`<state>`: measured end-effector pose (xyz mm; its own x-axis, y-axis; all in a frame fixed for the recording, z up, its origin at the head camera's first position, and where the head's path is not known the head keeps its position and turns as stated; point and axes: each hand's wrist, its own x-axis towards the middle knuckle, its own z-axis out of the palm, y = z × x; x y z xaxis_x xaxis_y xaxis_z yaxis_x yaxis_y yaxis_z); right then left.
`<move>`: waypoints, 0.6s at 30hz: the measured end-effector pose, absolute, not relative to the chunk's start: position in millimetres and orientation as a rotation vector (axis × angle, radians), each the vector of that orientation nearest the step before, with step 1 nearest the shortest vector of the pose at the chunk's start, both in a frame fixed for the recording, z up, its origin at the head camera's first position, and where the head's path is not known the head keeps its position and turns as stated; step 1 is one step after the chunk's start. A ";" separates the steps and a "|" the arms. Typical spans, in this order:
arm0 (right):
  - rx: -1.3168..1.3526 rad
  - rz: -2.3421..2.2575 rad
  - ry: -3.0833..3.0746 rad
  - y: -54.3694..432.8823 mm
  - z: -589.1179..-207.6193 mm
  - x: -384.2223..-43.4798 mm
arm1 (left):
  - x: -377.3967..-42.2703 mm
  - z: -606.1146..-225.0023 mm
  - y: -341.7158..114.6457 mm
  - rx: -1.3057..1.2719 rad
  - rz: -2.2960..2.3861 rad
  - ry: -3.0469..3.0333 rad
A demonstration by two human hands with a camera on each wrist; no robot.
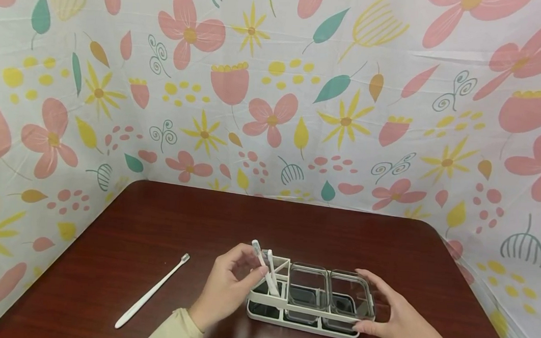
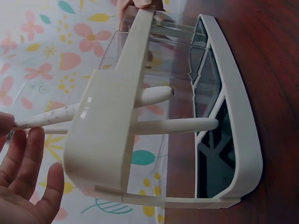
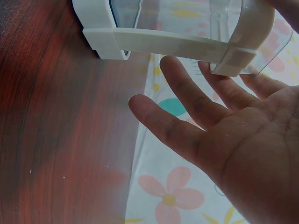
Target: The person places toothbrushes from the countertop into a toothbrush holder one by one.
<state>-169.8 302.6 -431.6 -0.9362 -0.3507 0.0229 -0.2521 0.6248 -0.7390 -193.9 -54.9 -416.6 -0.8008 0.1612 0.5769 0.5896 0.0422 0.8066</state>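
Note:
My left hand pinches a white toothbrush near its head, with its handle through the left compartment of a white toothbrush holder. In the left wrist view the handle end hangs above the dark base. A second white toothbrush stands in the same compartment, its handle end reaching lower. Over at the holder's right end, my right hand grips the frame, thumb in front and fingers behind. Two clear cups sit side by side in the holder.
Another white toothbrush lies diagonally on the dark red-brown table, left of my left hand. Flower-patterned cloth hangs along the table's back and sides.

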 end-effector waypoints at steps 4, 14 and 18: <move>-0.521 -1.216 2.723 302.4 -432.0 -169.8 | -194.9 -420.0 -52.7 -0.782 -1.730 -2.001; -0.535 -1.224 2.740 300.9 -432.5 -169.2 | -196.1 -428.1 -49.6 -0.838 -1.658 -1.999; -0.535 -1.219 2.750 300.5 -432.6 -168.7 | -196.4 -430.5 -48.7 -0.821 -1.638 -2.028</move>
